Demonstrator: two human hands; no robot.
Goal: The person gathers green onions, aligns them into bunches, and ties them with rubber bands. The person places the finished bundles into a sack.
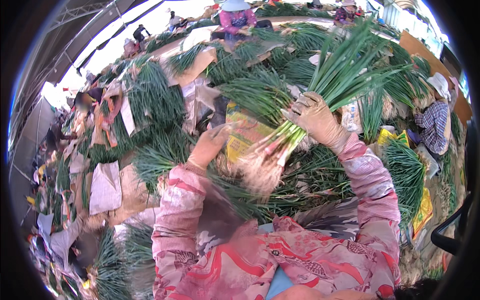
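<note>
My right hand (313, 118), in a pale dusty glove, is closed around a bunch of green onions (347, 67). The leaves fan out towards the upper right. Pinkish-white stalks and a pale tangle of roots (262, 168) hang to the lower left. My left hand (213, 142), also gloved, is raised left of the roots with fingers stretched towards them and nothing seen in its grasp; it is slightly blurred. Below and between the hands is a yellow printed sack (247, 131). Another pile of green onions (258, 97) lies just beyond it.
Loose green leaves (318, 176) cover the ground before my knees. Large onion heaps (153, 90) stand to the left, with a whitish sack (106, 187) nearby. More onions (403, 176) lie at right. A person (236, 18) sits across from me; another in a checked top (433, 123) is at right.
</note>
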